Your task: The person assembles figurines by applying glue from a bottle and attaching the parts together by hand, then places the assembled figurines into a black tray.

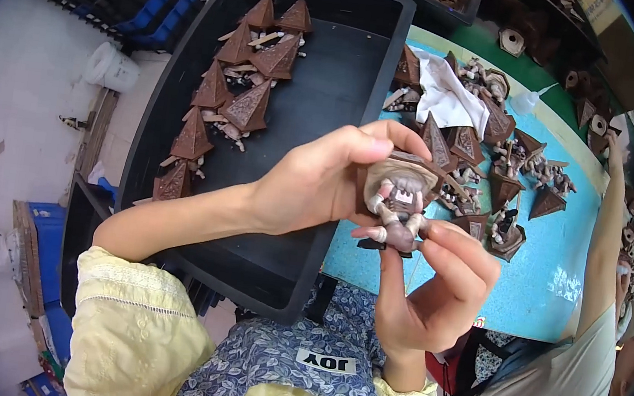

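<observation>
Two grips on one brown figurine

Left grip (320,175) is wrapped round the outer edge of the figurine (404,197), thumb along the top, while the right grip (436,292) pinches its lower end between thumb and fingertips. They hold it up in front of the chest, roughly where the black tray meets the desk.

It's a fiddly little piece: a dark brown faceted shell, a tan rounded hollow inside it, and a small grey-mauve body tucked in there with cream limbs. Near the pinched end sits a smooth mauve rounded part, with small black bits beside it.

The desk (543,293) is turquoise, glossy in patches. More figurines (504,189) with pointed brown roofs crowd its left half, some tipped over, around a crumpled white cloth (449,91); a pale squeeze bottle (528,103) with a thin nozzle stands near the far edge. Down the left side of the black tray (340,74) runs a tidy line of roofed pieces (212,88).

Across on the right, a co-worker in a grey shirt (556,378) stretches a bare arm (606,226) past the desk. Over on the left there's a scuffed pale wall (4,104), a white bucket (115,68) and blue crates (170,10).
</observation>
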The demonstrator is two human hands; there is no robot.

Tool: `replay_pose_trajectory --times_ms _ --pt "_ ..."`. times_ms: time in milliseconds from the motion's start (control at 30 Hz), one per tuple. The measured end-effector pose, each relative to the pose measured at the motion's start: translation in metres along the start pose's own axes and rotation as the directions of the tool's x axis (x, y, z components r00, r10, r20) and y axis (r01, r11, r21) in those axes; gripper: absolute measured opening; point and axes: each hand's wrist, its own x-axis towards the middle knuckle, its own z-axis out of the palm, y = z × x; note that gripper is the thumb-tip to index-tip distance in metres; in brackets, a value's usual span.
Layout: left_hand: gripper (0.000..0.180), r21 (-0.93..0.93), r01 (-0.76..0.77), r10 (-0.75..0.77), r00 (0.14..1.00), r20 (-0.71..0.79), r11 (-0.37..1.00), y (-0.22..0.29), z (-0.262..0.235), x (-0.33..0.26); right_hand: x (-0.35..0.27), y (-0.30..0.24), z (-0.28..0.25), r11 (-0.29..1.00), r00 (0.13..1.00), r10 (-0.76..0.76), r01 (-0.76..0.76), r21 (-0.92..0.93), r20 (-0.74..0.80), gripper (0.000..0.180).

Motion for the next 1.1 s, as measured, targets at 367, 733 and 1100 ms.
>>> replay_pose_trajectory --times_ms 367,733,1100 --pt "0.030 0.177 -0.084 0.105 0.988 -0.111 0.981 -0.009 0.008 -0.004 -0.011 -0.001 0.005 0.998 0.999 -0.029 0.030 0.058 -0.020 0.047" --pt "0.035 0.735 0.392 0.116 0.910 -0.397 -0.553 0.052 -0.032 -0.090 -0.033 0.032 -0.028 0.941 0.957 0.273 -0.286 -0.181 -0.097 0.023" --pt "0.066 0.679 0.455 0.092 0.861 -0.499 -0.577 0.016 -0.054 -0.108 -0.051 0.065 -0.092 0.757 0.870 0.425 -0.493 -0.430 -0.249 0.036"
